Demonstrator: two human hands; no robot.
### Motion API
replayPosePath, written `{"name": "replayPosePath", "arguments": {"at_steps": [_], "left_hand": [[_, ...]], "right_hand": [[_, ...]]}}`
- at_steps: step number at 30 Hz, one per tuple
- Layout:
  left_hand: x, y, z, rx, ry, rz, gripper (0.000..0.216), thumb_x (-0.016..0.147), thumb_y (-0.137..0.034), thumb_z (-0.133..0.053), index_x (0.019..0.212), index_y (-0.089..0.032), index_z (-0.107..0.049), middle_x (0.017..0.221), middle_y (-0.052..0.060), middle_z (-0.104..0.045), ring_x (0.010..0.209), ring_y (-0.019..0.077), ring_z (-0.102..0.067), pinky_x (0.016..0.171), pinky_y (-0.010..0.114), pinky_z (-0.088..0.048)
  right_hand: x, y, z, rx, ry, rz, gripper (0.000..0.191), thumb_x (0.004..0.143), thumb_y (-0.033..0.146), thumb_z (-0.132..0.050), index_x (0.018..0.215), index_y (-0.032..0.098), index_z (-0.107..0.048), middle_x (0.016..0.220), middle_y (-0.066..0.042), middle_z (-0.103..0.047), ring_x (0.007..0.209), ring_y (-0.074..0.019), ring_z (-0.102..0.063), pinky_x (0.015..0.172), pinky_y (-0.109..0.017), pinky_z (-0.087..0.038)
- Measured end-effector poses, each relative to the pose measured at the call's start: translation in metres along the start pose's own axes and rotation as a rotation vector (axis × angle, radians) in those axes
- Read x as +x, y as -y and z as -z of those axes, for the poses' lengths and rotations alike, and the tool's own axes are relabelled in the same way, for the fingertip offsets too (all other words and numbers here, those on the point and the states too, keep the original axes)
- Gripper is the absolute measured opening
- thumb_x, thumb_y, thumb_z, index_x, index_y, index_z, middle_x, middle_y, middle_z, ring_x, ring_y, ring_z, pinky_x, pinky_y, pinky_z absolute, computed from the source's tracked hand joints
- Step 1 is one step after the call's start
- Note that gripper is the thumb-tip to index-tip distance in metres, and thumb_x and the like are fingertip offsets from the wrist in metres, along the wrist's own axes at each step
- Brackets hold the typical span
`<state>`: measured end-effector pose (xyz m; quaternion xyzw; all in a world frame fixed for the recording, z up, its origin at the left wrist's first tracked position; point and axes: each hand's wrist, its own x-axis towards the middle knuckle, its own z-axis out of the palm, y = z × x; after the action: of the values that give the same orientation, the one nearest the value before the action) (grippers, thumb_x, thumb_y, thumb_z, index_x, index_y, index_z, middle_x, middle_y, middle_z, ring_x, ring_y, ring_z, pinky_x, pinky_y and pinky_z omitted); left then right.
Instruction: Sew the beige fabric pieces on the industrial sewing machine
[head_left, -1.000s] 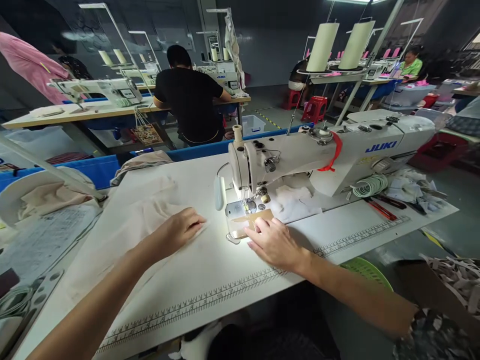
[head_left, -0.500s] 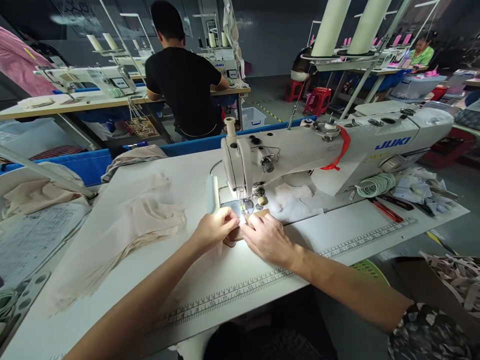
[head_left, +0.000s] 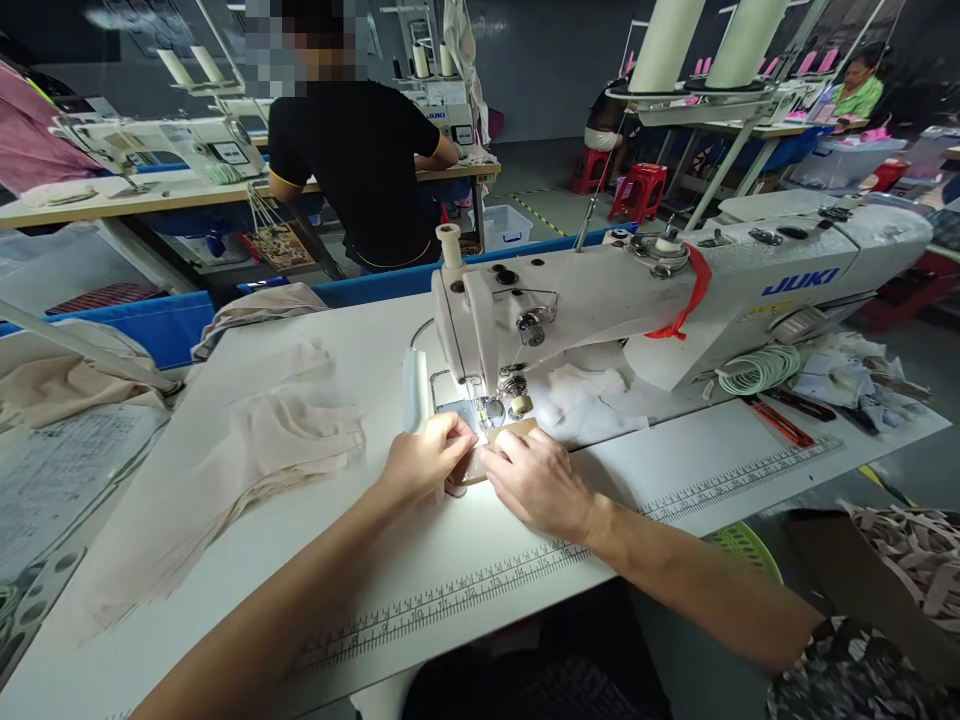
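Just in front of the presser foot of a white sewing machine point(head_left: 480, 330), both my hands work at a small piece of light fabric point(head_left: 471, 468). My left hand point(head_left: 426, 458) pinches its edge between thumb and fingertips, left of the needle. Curled fingers of my right hand point(head_left: 541, 482) grip the fabric from the right, close to the left fingertips. A flat brown piece point(head_left: 516, 430) shows just behind the right fingers; I cannot tell what it is. Much of the fabric is hidden under my hands.
Layered beige fabric pieces point(head_left: 277, 450) lie on the left of the table. Red-handled snips point(head_left: 780, 420), a coil of pale green cord point(head_left: 759, 370) and fabric scraps point(head_left: 847, 370) lie at right. A co-worker point(head_left: 360, 170) sits at another machine ahead.
The view has shifted slightly. Both my hands keep nearly the same place and grip at the needle. The fabric between them shows little visible movement.
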<state>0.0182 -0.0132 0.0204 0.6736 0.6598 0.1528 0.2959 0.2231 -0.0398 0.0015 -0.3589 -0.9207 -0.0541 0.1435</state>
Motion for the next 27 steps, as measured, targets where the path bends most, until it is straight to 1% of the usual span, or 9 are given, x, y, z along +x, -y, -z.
{"name": "replayPosePath", "arguments": {"at_steps": [3, 6, 9, 15, 17, 20, 22, 24, 27], "left_hand": [[0.001, 0.001, -0.001, 0.001, -0.017, 0.002, 0.021, 0.086, -0.043, -0.055, 0.076, -0.028, -0.066, 0.078, -0.004, -0.079, 0.076, 0.0217, -0.073, 0.071, 0.033, -0.05], [0.002, 0.003, -0.002, -0.003, -0.027, 0.009, 0.021, 0.086, -0.042, -0.055, 0.075, -0.028, -0.066, 0.078, -0.004, -0.079, 0.076, 0.0216, -0.073, 0.07, 0.032, -0.05], [0.003, 0.003, -0.003, 0.006, -0.027, 0.007, 0.021, 0.087, -0.043, -0.056, 0.076, -0.028, -0.066, 0.075, -0.004, -0.078, 0.075, 0.0218, -0.073, 0.069, 0.032, -0.049], [0.002, 0.0, -0.001, 0.098, 0.005, 0.012, 0.02, 0.094, -0.041, -0.056, 0.083, -0.028, -0.067, 0.086, -0.002, -0.079, 0.083, 0.0231, -0.073, 0.073, 0.034, -0.052], [-0.003, 0.0, -0.002, 0.187, -0.081, -0.109, 0.019, 0.097, -0.037, -0.055, 0.088, -0.026, -0.068, 0.096, 0.002, -0.079, 0.088, 0.025, -0.072, 0.074, 0.035, -0.054], [-0.017, 0.003, -0.011, 0.337, -0.268, -0.485, 0.025, 0.103, -0.024, -0.045, 0.097, -0.023, -0.07, 0.11, 0.011, -0.076, 0.101, 0.028, -0.07, 0.084, 0.04, -0.059], [-0.028, 0.008, -0.021, 0.407, -0.33, -0.697, 0.033, 0.104, -0.015, -0.039, 0.108, -0.02, -0.071, 0.113, 0.014, -0.075, 0.105, 0.0284, -0.069, 0.093, 0.043, -0.061], [-0.037, 0.014, -0.032, 0.472, -0.388, -0.801, 0.035, 0.103, -0.012, -0.04, 0.12, -0.015, -0.07, 0.116, 0.016, -0.075, 0.106, 0.0292, -0.07, 0.096, 0.045, -0.063], [-0.042, 0.021, -0.042, 0.546, -0.469, -0.851, 0.035, 0.105, -0.015, -0.042, 0.127, -0.008, -0.069, 0.12, 0.02, -0.076, 0.108, 0.0313, -0.071, 0.096, 0.048, -0.065]], "right_hand": [[-0.001, -0.007, 0.0, 0.01, -0.016, -0.037, 0.028, 0.106, 0.017, -0.045, 0.101, 0.018, -0.073, 0.088, -0.007, -0.066, 0.078, -0.0223, -0.052, 0.074, -0.039, -0.039], [-0.001, -0.012, -0.001, 0.032, -0.028, -0.072, 0.029, 0.106, 0.016, -0.045, 0.108, 0.018, -0.074, 0.09, -0.007, -0.066, 0.08, -0.0226, -0.055, 0.078, -0.039, -0.042], [0.001, -0.013, -0.002, 0.062, -0.026, -0.055, 0.028, 0.105, 0.016, -0.047, 0.116, 0.018, -0.073, 0.093, -0.007, -0.066, 0.083, -0.0224, -0.057, 0.082, -0.038, -0.043], [0.006, -0.01, 0.001, 0.001, 0.012, -0.022, 0.028, 0.104, 0.018, -0.049, 0.119, 0.018, -0.074, 0.096, -0.008, -0.067, 0.08, -0.0227, -0.054, 0.076, -0.038, -0.038], [0.007, -0.009, 0.001, -0.024, 0.025, 0.001, 0.028, 0.105, 0.019, -0.049, 0.12, 0.017, -0.073, 0.097, -0.009, -0.068, 0.081, -0.023, -0.054, 0.075, -0.038, -0.037], [0.009, -0.008, 0.0, -0.035, 0.043, 0.003, 0.025, 0.104, 0.017, -0.05, 0.114, 0.015, -0.073, 0.097, -0.01, -0.069, 0.083, -0.0229, -0.055, 0.077, -0.038, -0.037], [0.01, -0.006, 0.0, -0.027, 0.059, -0.006, 0.024, 0.104, 0.017, -0.051, 0.111, 0.015, -0.073, 0.098, -0.01, -0.069, 0.084, -0.0231, -0.056, 0.079, -0.038, -0.038], [0.011, -0.005, 0.001, -0.009, 0.078, -0.016, 0.026, 0.104, 0.017, -0.05, 0.116, 0.014, -0.073, 0.101, -0.011, -0.07, 0.087, -0.0239, -0.057, 0.081, -0.039, -0.04], [0.011, -0.002, 0.004, 0.02, 0.105, -0.038, 0.033, 0.104, 0.018, -0.048, 0.128, 0.012, -0.071, 0.106, -0.012, -0.072, 0.089, -0.0254, -0.059, 0.083, -0.042, -0.043]]}}
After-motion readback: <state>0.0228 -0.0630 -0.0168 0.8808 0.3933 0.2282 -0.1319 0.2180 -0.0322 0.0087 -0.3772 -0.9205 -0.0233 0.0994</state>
